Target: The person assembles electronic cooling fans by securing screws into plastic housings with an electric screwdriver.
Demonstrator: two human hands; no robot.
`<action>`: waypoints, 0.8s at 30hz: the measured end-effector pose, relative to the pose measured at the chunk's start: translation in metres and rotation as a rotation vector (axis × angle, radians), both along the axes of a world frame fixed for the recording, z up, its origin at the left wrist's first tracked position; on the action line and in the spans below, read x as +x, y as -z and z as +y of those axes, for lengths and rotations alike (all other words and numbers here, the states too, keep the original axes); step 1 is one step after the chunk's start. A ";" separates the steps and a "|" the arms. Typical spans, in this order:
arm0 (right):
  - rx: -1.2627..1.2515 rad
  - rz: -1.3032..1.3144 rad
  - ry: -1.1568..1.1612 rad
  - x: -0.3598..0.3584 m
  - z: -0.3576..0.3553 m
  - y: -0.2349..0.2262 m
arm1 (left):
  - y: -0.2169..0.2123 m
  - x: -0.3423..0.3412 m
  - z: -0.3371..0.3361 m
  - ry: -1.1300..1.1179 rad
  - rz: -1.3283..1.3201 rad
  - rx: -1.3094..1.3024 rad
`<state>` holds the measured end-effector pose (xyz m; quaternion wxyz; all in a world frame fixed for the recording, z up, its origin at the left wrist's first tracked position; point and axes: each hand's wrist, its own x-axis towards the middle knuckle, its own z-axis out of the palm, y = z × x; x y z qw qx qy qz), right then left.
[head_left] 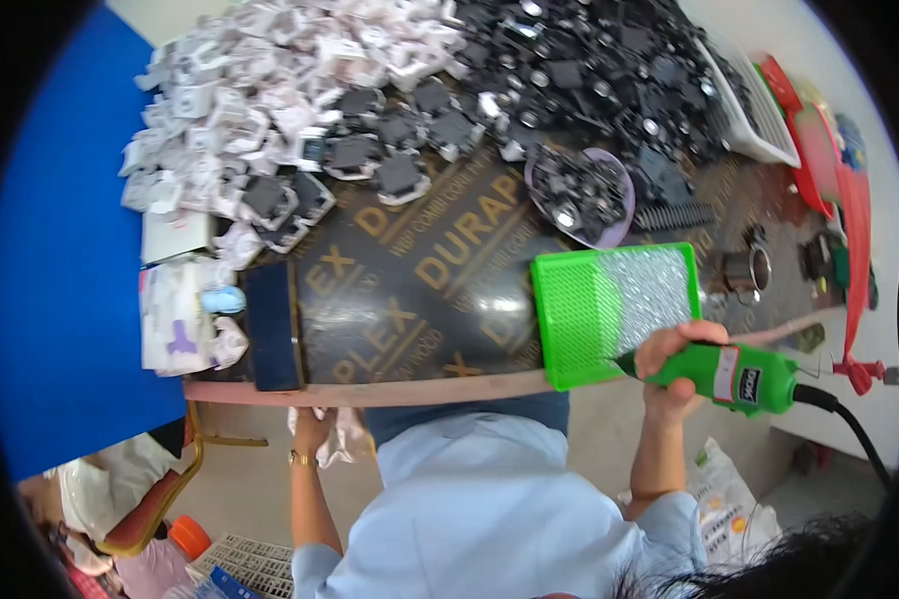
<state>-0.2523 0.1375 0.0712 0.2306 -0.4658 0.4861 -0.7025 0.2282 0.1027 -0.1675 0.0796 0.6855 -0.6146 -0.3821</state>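
My right hand [671, 364] grips a green corded electric screwdriver [744, 377], held almost level. Its dark tip points left, over the near right part of a green mesh tray [569, 344]. Small silver screws [654, 290] are heaped in the tray's right half. My left hand [312, 429] hangs just below the table's front edge, fingers curled and partly hidden. Beside it is a whitish, irregular thing [347, 437], whose kind I cannot make out. A dark rectangular block [273, 324] lies on the table above that hand.
White plastic housings [260, 75] are piled at the far left, black parts [579, 70] at the far right. Several black-and-white assemblies [402, 176] lie before them. A purple-rimmed bowl [624, 215] holds small dark parts. A metal cup [746, 272] stands right of the tray. The screwdriver's cord [859, 434] trails right.
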 end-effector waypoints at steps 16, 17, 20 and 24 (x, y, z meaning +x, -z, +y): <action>-0.197 0.032 -0.018 -0.003 0.000 -0.022 | -0.212 -0.230 -0.214 0.594 -0.060 -1.062; -0.201 0.033 -0.018 -0.005 0.001 -0.022 | -0.209 -0.232 -0.216 0.594 -0.060 -1.067; -0.235 0.030 0.001 -0.009 0.000 -0.024 | -0.205 -0.238 -0.220 0.529 -0.018 -0.951; -0.259 -0.002 -0.010 -0.013 -0.006 -0.028 | -0.210 -0.240 -0.206 0.507 0.057 -0.874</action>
